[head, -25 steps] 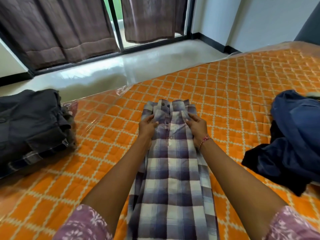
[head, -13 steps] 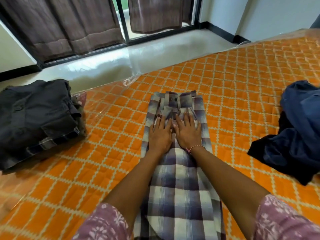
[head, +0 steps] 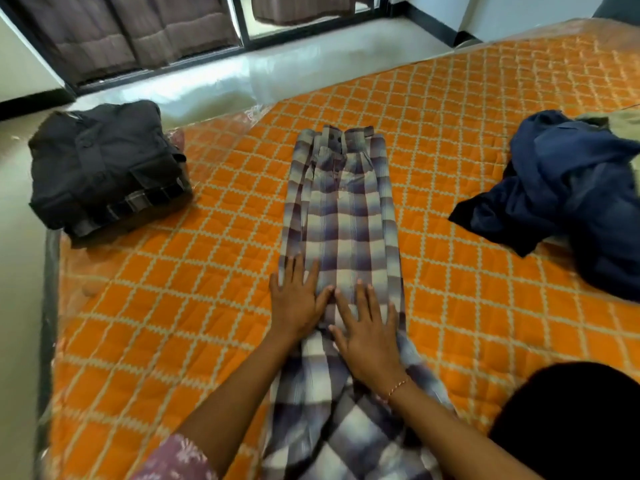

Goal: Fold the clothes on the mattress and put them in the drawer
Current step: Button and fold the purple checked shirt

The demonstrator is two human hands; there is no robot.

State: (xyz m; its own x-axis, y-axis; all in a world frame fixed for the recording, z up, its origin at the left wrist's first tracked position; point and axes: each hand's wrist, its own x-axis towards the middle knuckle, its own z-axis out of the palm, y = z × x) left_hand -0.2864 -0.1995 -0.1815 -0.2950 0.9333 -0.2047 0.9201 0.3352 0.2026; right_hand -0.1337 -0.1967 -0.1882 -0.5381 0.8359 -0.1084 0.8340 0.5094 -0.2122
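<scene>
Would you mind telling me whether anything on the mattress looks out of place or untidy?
Yes: the dark blue clothes on the right lie in a crumpled, unfolded heap, unlike the neat dark folded stack on the left. The plaid shirt lies straight under both flat hands.

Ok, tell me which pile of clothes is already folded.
The black stack at the mattress's left corner: squared and layered. The blue heap on the right is crumpled.

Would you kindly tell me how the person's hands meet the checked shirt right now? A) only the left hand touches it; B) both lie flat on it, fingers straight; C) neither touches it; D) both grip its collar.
B: the left hand and right hand lie flat, side by side, on the checked shirt, fingers straight, well below its collar.
</scene>
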